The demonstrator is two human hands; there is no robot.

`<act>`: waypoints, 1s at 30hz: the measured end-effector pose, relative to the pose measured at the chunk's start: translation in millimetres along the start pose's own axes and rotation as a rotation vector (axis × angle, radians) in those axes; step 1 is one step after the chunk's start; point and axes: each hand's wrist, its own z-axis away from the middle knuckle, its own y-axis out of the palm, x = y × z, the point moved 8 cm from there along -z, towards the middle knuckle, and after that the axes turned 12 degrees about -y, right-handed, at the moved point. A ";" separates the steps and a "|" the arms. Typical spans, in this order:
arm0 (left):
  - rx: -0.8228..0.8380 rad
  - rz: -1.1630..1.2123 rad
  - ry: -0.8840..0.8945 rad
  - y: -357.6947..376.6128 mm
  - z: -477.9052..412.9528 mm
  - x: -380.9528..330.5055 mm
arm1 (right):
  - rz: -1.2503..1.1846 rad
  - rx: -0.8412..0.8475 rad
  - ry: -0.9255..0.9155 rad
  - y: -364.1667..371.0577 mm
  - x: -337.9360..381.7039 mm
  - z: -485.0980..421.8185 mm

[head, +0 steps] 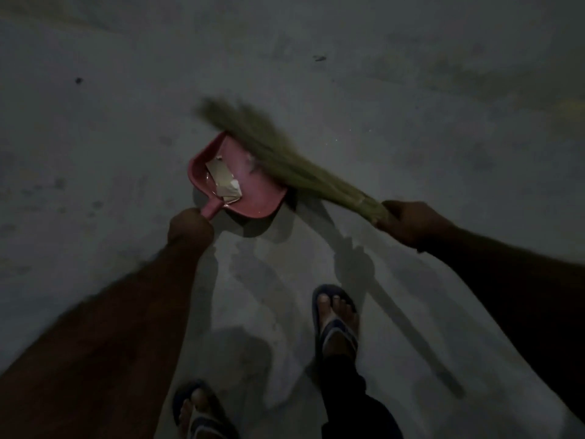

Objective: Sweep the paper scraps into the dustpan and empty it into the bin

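Observation:
A pink dustpan [253, 194] sits on the grey floor in the middle of the view, its mouth facing up and right. Pale paper scraps [224, 182] lie inside it near the handle end. My left hand [190, 228] grips the dustpan's short handle from below. My right hand [408, 221] grips the bound end of a green grass broom [285, 153]. The blurred bristles lie across the dustpan's open edge and reach past its far corner. No bin is in view.
The dim concrete floor [411, 122] spreads all around, with two small dark specks [319, 58] at the back. My two feet in blue sandals [335, 321] stand just below the dustpan. Shadows of the arms and broom fall across the floor near them.

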 end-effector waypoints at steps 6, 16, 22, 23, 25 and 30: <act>-0.011 0.021 0.032 -5.2 -6.6 -36.3 | 0.107 -0.145 -0.046 -40.5 -40.5 2.7; -0.053 0.070 0.053 -10.4 -7.1 -15.4 | -0.174 -0.300 0.113 -89.3 -7.8 -63.8; -0.023 0.052 -0.010 -3.3 -9.5 19.0 | -0.079 0.030 0.015 -2.5 66.6 -55.7; -0.019 0.057 -0.020 -4.2 -8.5 25.3 | -0.036 0.068 -0.036 10.4 76.6 -50.9; -0.023 0.072 -0.039 -8.2 -2.9 39.2 | 0.072 0.107 -0.161 29.2 92.1 -41.8; -0.036 0.166 -0.213 -28.2 18.4 101.8 | 0.132 -0.019 -0.315 27.4 131.3 -15.4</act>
